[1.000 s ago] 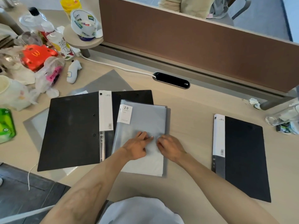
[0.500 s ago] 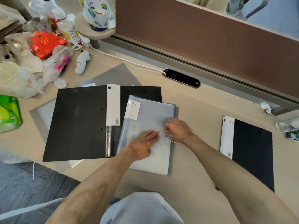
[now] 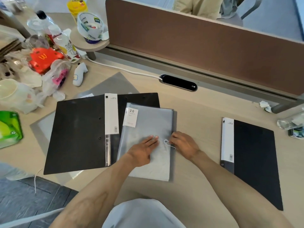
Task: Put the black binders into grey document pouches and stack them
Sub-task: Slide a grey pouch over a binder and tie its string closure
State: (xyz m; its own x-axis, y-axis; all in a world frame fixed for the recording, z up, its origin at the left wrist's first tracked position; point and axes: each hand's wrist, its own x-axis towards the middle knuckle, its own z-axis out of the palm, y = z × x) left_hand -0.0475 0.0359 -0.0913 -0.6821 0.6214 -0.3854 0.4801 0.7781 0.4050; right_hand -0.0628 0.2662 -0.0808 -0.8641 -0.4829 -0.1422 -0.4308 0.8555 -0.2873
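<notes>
desk: grey pouch under flat, spread left hand; right hand pinching its string.

Filled grey pouch flat under both hands; open black binder left of them, closed binder right.
</notes>
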